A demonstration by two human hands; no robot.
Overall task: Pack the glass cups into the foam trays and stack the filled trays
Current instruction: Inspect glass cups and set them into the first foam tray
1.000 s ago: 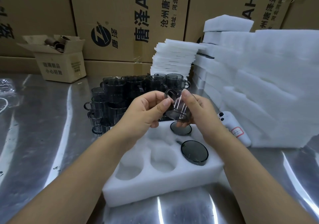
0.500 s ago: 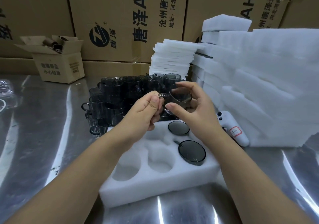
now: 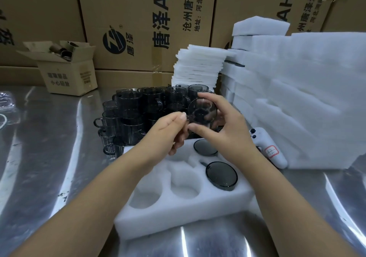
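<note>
Glass cup (image 3: 203,107) between right fingers (image 3: 211,99)

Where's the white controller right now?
Head view, right side: the white controller lies on the steel table at the foot of the foam stack, just right of the foam tray.

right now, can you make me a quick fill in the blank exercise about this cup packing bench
1. The foam tray already has ___ dark cups seated in it.
2. The left hand and right hand together grip just ___ held cup.
3. The white controller lies to the ___ of the foam tray.
4. The small cardboard box stands on the table at its far ___ side.

Missing words: two; one; right; left
</note>
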